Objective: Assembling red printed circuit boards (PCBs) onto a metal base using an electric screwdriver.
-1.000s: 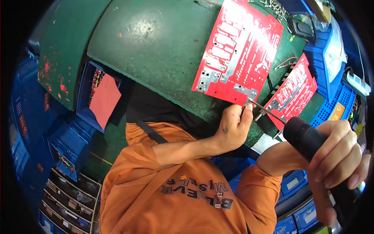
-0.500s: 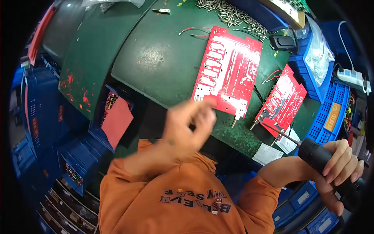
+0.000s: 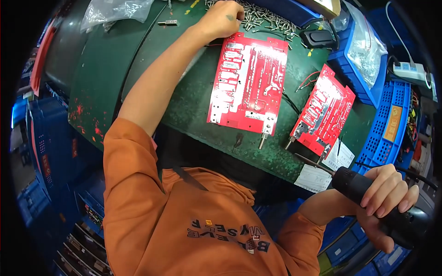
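My left hand (image 3: 222, 19) reaches to the far edge of the green workbench, at a pile of small metal pins (image 3: 267, 19). Its fingers are curled downward, and whatever they pinch is hidden. At the lower right, my right hand (image 3: 386, 195) is wrapped round a black electric screwdriver (image 3: 352, 184), whose long bit points left toward the bench edge. Between my hands lies a large red circuit board (image 3: 251, 87) with a metal shaft at its near corner. A smaller red circuit board (image 3: 324, 110) rests to its right, close to the screwdriver's tip but apart from it.
A blue bin with clear bags (image 3: 366, 60) stands at the right, by a blue perforated basket (image 3: 384, 126). White paper slips (image 3: 314, 178) lie at the near edge. A black box-shaped device (image 3: 318, 38) sits behind the boards; a small metal part (image 3: 168, 22) is far left.
My left hand has moved from the bench's near edge up to the pile of pins. My right hand and the screwdriver have shifted slightly left. The view has also shifted a little.
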